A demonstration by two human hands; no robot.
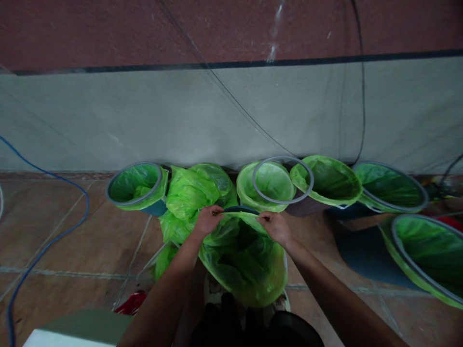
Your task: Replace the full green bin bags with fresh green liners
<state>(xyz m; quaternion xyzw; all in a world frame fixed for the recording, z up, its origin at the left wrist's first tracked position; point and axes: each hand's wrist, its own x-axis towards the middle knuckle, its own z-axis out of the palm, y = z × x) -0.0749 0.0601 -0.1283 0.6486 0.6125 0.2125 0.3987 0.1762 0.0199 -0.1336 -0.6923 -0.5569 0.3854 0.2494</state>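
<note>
Gripping the far rim of a green bag liner (249, 274) in a bucket, left hand (209, 220) and right hand (277, 227) both pinched closed, above the tiled floor (90, 246) near the wall (144, 115).

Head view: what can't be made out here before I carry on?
All in the head view:
- Bottom of the green liner between the left hand and right hand: lost in folds and shadow.
- Rightmost bin: cut off by the right edge.
- Whatever lies under the green plastic heap: hidden by its folds.
- Red item at lower left: too blurred to identify.
</note>
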